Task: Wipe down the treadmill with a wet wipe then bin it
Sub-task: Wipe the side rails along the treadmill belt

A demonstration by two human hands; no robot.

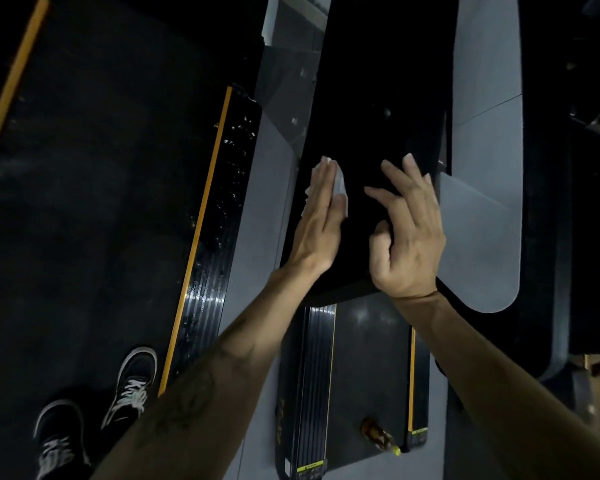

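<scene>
Head view, looking steeply down. Black treadmill panel point(378, 133) running up the middle of the frame, glossy and dark, edged by grey plastic housing point(482, 237) on its right side. Left hand point(317, 223) flat on the panel near its left edge, fingers straight and together, pressing a white wet wipe point(340, 187) against the surface; wipe crumpled, showing beyond the fingertips and along the thumb side of the hand, mostly hidden under the palm. Right hand point(407, 237) resting just beside the left, near the panel's right edge, heel of the palm at the lower rim of the panel, fingers loosely spread and half bent, thumb tucked toward the palm, gripping nothing. Both forearms bare, reaching up from the bottom of the frame. Below the panel, treadmill belt point(368, 375) in dark grey, flanked by ribbed black side rails point(312, 375) with thin yellow edging. Small brown bottle with a yellow cap point(378, 434) lying on the belt near its lower end. To the left, a second dark belt point(101, 202) bordered by a yellow-striped rail point(201, 237), wet droplets glinting on that rail's upper part. Two black shoes with white laces point(129, 386) standing on that left belt, near the bottom left corner.
</scene>
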